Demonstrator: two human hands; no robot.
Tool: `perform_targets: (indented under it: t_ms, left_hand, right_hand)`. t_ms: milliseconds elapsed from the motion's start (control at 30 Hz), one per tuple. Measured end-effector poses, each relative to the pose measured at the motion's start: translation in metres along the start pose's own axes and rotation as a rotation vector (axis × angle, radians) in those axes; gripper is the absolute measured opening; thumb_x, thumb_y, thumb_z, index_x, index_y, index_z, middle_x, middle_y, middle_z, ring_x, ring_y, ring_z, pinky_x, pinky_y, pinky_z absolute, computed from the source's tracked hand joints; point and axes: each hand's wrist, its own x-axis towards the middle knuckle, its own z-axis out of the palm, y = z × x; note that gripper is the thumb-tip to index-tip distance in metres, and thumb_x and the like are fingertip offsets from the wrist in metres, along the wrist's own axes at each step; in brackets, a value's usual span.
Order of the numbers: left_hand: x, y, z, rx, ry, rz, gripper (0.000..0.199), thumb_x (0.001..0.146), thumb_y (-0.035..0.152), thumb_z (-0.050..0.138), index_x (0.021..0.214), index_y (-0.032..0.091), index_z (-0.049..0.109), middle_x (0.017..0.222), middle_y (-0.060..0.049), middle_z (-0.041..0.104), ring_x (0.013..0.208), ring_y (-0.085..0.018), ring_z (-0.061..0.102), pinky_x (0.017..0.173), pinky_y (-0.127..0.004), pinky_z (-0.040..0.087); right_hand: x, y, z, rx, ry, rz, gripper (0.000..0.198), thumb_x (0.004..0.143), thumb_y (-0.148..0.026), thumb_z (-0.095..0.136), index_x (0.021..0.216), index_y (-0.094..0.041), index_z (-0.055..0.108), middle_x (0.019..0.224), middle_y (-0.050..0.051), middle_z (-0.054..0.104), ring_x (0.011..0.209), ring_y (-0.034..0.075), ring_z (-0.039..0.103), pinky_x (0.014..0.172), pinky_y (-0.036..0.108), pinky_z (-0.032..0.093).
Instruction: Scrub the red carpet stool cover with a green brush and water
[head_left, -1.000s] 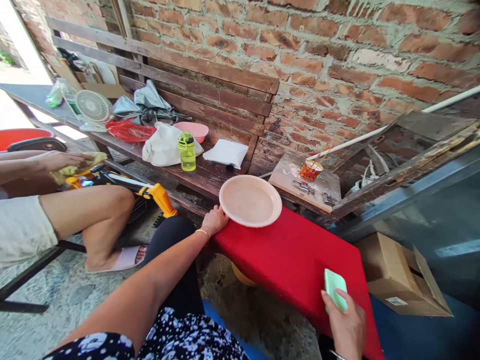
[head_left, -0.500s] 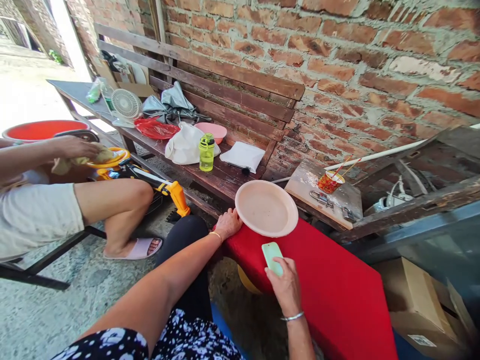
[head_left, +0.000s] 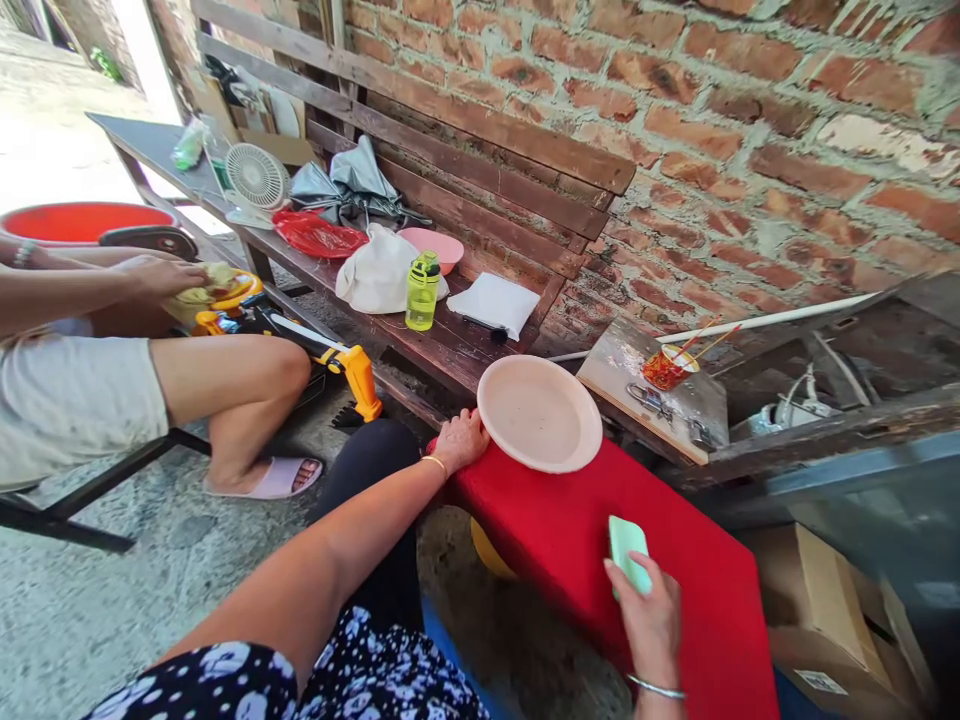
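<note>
My left hand [head_left: 460, 440] lies on the far left corner of the red-covered table [head_left: 555, 530], its fingers laid over the edge close to the rim of a pale pink basin [head_left: 540, 413]. Whether the fingertips touch the basin I cannot tell. In my right hand [head_left: 654, 612] is a mint-green rounded rectangular block [head_left: 628, 550], thick at the side, of a kind I cannot make out. Thumb and fingers close around its near end, over the middle of the red surface. The basin sits at the table's far end and looks light and shallow inside.
Left of me a seated person wipes a yellow-and-black toy [head_left: 358, 380] with a cloth. A wooden bench [head_left: 450, 360] holds a green bottle [head_left: 422, 290], a fan [head_left: 256, 176] and bags. A board [head_left: 622, 370] carries a patterned cup [head_left: 670, 368]. Cardboard box [head_left: 825, 600] stands right.
My right hand has moved right and nearer to me over the red surface, carrying the mint-green block away from the basin. My left hand stays at the corner. The view has shifted slightly.
</note>
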Motion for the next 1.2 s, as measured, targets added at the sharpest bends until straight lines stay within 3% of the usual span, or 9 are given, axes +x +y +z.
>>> perform_targets:
  t_ms: [133,233,367,533,667,800,1000,1100,1200]
  left_hand:
    - [0.000,-0.001,-0.001,0.016,0.001,0.009,0.046,0.098,0.046,0.029,0.129,0.020,0.052,0.120,-0.015,0.056,0.109,-0.029,0.060,0.091,-0.043,0.045]
    - [0.000,0.000,-0.002,0.028,-0.010,0.011,0.047,0.098,0.047,0.029,0.129,0.020,0.053,0.120,-0.015,0.056,0.109,-0.030,0.059,0.091,-0.044,0.045]
    - [0.000,0.000,-0.002,0.025,-0.016,0.006,0.047,0.099,0.047,0.028,0.130,0.021,0.053,0.121,-0.015,0.056,0.110,-0.030,0.059,0.092,-0.045,0.045]
    - [0.000,0.001,-0.003,0.008,-0.037,0.001,0.047,0.099,0.046,0.028,0.132,0.022,0.051,0.123,-0.016,0.055,0.113,-0.030,0.058,0.094,-0.045,0.043]
    - [-0.001,0.001,-0.004,0.002,-0.039,-0.005,0.046,0.099,0.045,0.028,0.132,0.021,0.051,0.124,-0.016,0.055,0.114,-0.029,0.057,0.095,-0.044,0.042]
    - [-0.001,0.001,-0.005,-0.002,-0.039,-0.002,0.046,0.098,0.046,0.029,0.130,0.021,0.052,0.122,-0.014,0.055,0.113,-0.029,0.058,0.095,-0.044,0.043]
    - [0.001,-0.001,-0.002,0.025,-0.021,0.009,0.046,0.098,0.046,0.029,0.129,0.021,0.052,0.119,-0.014,0.056,0.110,-0.030,0.060,0.092,-0.043,0.046]
    - [0.001,-0.001,-0.002,0.038,-0.025,0.009,0.045,0.098,0.046,0.029,0.128,0.021,0.053,0.119,-0.014,0.056,0.110,-0.029,0.060,0.091,-0.042,0.046]
    - [0.000,0.000,-0.004,0.033,-0.034,0.007,0.047,0.098,0.047,0.028,0.129,0.022,0.052,0.120,-0.014,0.056,0.111,-0.030,0.060,0.092,-0.043,0.045]
  right_hand:
    - [-0.013,-0.079,0.058,0.161,-0.282,-0.315,0.035,0.070,-0.049,0.066,0.096,-0.026,0.070,0.098,0.006,0.061,0.091,0.023,0.062,0.084,0.036,0.051]
    - [-0.009,-0.094,0.067,0.185,-0.350,-0.387,0.028,0.070,-0.042,0.066,0.094,-0.027,0.071,0.099,0.005,0.061,0.091,0.022,0.062,0.086,0.036,0.050]
    - [0.013,-0.044,0.036,0.146,-0.220,-0.193,0.040,0.065,-0.054,0.065,0.092,-0.025,0.071,0.096,0.006,0.059,0.092,0.025,0.062,0.088,0.040,0.050]
    - [0.023,0.056,-0.043,-0.111,0.000,0.221,0.057,0.062,-0.075,0.060,0.090,-0.026,0.069,0.071,0.005,0.054,0.078,0.033,0.059,0.074,0.051,0.049]
    - [0.019,0.077,-0.073,-0.251,0.082,0.339,0.052,0.061,-0.079,0.059,0.085,-0.033,0.067,0.059,0.005,0.048,0.075,0.037,0.055,0.069,0.055,0.047]
    - [0.014,0.020,-0.034,-0.090,0.015,0.155,0.056,0.062,-0.073,0.060,0.093,-0.027,0.069,0.079,0.008,0.058,0.086,0.033,0.059,0.078,0.051,0.051]
    - [0.000,-0.082,0.046,0.200,-0.412,-0.345,0.032,0.069,-0.044,0.067,0.094,-0.027,0.071,0.101,0.005,0.061,0.094,0.023,0.062,0.088,0.038,0.050]
    - [0.008,-0.083,0.052,0.233,-0.438,-0.350,0.029,0.067,-0.041,0.067,0.092,-0.027,0.071,0.098,0.004,0.062,0.092,0.023,0.062,0.087,0.038,0.051]
    - [0.025,-0.045,0.032,0.211,-0.300,-0.174,0.040,0.064,-0.052,0.066,0.092,-0.025,0.070,0.097,0.006,0.061,0.093,0.025,0.062,0.088,0.040,0.050]
